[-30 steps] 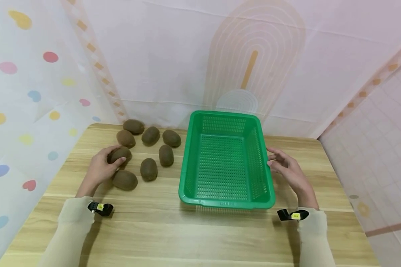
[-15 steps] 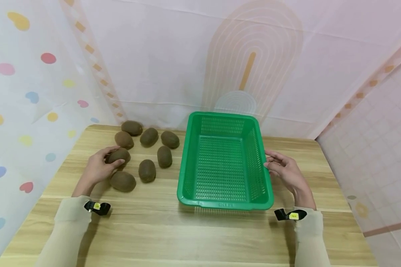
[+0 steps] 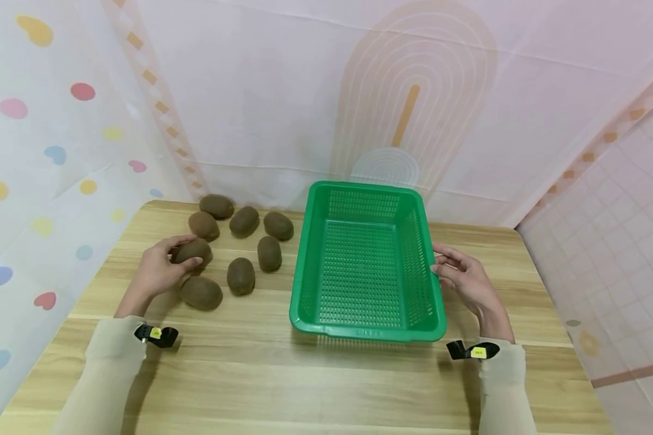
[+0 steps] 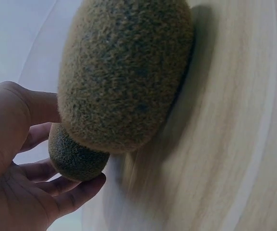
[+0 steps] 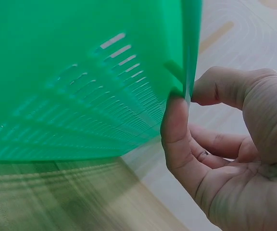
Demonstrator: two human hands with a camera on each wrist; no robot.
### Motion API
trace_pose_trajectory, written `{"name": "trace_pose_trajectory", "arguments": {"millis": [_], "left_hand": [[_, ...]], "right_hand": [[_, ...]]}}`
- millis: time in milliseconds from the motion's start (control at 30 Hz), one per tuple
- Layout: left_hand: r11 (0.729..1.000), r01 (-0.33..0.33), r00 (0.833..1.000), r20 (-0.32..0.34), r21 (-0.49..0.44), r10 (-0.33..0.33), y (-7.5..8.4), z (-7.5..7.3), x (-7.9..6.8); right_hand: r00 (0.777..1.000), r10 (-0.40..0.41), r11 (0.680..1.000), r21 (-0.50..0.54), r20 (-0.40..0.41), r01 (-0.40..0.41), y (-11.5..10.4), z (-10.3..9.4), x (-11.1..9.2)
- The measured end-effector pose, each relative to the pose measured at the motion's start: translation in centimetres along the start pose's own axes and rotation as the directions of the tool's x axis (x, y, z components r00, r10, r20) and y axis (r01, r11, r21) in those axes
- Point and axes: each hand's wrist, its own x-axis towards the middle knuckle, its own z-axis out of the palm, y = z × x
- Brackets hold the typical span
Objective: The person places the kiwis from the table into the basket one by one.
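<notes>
In the left wrist view, the held kiwi (image 4: 76, 156) is largely hidden behind a nearer kiwi (image 4: 124, 72). In the right wrist view, the basket (image 5: 81, 72) is cut off by the edges, and the bench (image 5: 56, 197) beneath it is blurred.

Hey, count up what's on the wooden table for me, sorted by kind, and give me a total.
Kiwis: 7, six lying loose, such as the nearest one, plus the held kiwi in the left hand.
Green basket: 1, nothing inside, with the right hand at its right rim.
Total: 8 things.
</notes>
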Motion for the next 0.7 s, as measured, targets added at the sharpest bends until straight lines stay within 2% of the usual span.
{"name": "trace_pose_trajectory", "arguments": {"millis": [433, 700], "left_hand": [[1.000, -0.024, 0.999, -0.048, 0.012, 0.024, 0.9, -0.2, -0.5], [1.000, -0.023, 0.998, -0.050, 0.008, 0.023, 1.7, -0.2, -0.5]], "right_hand": [[1.000, 0.004, 0.999, 0.036, -0.010, -0.004, -0.3, 0.1, 0.1], [0.999, 0.031, 0.998, 0.049, -0.020, -0.030, -0.4, 0.3, 0.0]]}}
